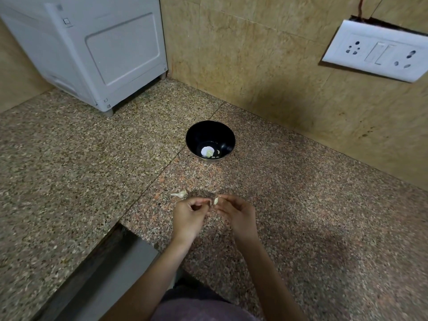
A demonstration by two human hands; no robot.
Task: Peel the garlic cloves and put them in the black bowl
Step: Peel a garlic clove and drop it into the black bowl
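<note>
I see the right hand (238,214) pinching a small, light, slippery garlic clove (215,200). The left hand (187,216) pinches its papery skin (210,202) near the tip.

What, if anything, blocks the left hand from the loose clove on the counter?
Probably nothing, so yes. The loose clove lies on the counter just beyond the left hand, nothing between. Its fingers seem busy pinching at the held clove.
</note>
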